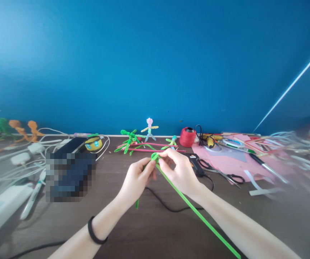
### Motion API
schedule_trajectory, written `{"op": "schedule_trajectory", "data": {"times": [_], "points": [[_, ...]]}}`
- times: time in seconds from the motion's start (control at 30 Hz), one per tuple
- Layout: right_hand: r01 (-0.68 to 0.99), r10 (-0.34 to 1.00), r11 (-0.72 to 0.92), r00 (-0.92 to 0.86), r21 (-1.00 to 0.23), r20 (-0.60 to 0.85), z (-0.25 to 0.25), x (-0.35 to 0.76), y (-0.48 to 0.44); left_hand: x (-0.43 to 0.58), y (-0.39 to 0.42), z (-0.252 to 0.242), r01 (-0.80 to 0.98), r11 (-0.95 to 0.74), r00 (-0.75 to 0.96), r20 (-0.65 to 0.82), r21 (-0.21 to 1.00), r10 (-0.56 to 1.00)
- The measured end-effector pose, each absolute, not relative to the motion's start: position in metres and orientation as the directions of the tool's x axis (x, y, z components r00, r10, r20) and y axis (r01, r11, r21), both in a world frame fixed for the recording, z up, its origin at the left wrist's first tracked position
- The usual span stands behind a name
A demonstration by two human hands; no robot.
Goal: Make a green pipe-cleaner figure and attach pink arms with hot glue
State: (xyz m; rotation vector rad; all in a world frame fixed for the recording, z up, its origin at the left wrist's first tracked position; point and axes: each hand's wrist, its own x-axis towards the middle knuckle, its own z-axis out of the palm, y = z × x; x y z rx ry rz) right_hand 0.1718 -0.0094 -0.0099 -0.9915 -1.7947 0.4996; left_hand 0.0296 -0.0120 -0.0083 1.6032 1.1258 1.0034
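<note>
Between my two hands is a bright green pipe cleaner point(195, 210), its upper end bent into a small coil. My left hand point(137, 176) pinches the coil from the left with thumb and fingertips. From the other side, my right hand point(180, 171) grips the same coil between thumb and index finger. One long straight tail runs down toward the lower right, under my right forearm. A short green end hangs below my left hand. Fingers partly cover the coil. Behind my hands lies a green pipe-cleaner figure point(129, 140), and a pastel figure point(149, 128) stands against the wall.
Scissors point(222, 173), pink paper point(211, 158) and a red thread spool point(187, 137) lie to the right. A black cable point(168, 208) crosses the dark table under my hands. At left are white cables, a yellow roll point(93, 144) and a blurred-out dark object point(71, 176).
</note>
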Motion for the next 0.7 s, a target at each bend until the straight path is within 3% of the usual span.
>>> {"op": "schedule_trajectory", "data": {"times": [0.13,0.4,0.7], "points": [[0.384,0.821,0.567,-0.19,-0.729,0.539,-0.009,0.173,-0.009,0.029,-0.011,-0.009,0.213,-0.177,0.262,0.118,0.961,0.958],[0.173,0.823,0.533,-0.333,-0.828,0.461,0.001,0.191,0.004,0.024,-0.011,-0.003,0.197,-0.161,0.322,0.091,0.967,0.942],[0.003,0.828,0.366,-0.458,-0.931,0.324,-0.003,0.2,0.013,0.021,-0.007,-0.011,0.193,-0.131,0.448,0.032,0.972,0.893]]}}
